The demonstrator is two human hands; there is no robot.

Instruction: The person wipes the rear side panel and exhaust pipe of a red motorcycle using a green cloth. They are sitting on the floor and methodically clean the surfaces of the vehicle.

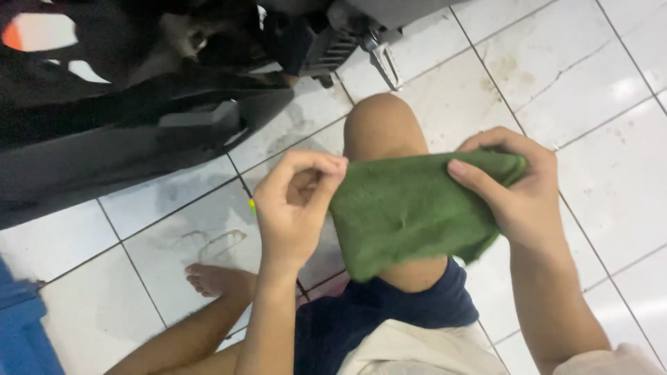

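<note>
A folded green terry cloth [410,212] drapes over the person's raised bare knee [381,125], its long axis running from 9 to 3 o'clock. The left hand [295,208] pinches its 9 o'clock edge; the right hand [517,187] grips the 3 o'clock end above the white tiled floor [597,90].

A green terry cloth [406,208], seemingly folded, hangs stretched flat over a raised bare knee [379,121].
</note>
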